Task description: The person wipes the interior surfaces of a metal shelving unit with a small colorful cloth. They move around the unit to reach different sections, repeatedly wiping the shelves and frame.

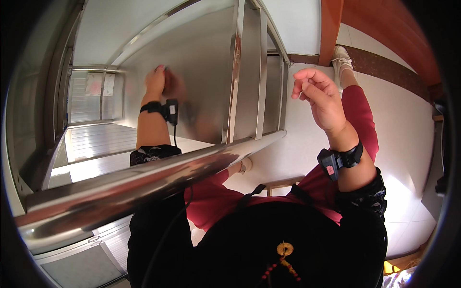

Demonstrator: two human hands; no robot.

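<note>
My left hand [155, 82] reaches over a thick, polished metal handrail [201, 166] and lies against or very close to a shiny metal panel [205, 61], where its blurred reflection shows. Something small and pinkish shows at its fingertips, too blurred to name. To the right of the railing, my right hand [321, 98] is raised in the air with loosely curled fingers and nothing in it. Metal uprights [234, 75] join the handrail between my two hands. Each wrist wears a black strapped device, on the left [166, 109] and on the right [336, 162].
An orange-red post [329, 32] rises at the upper right, near my shoe [342, 57]. Pale floor [399, 118] with a dark brown strip [392, 72] lies on the right. Beyond the railing is a slatted metallic surface [86, 140]. A cable [175, 135] hangs from my left wrist device.
</note>
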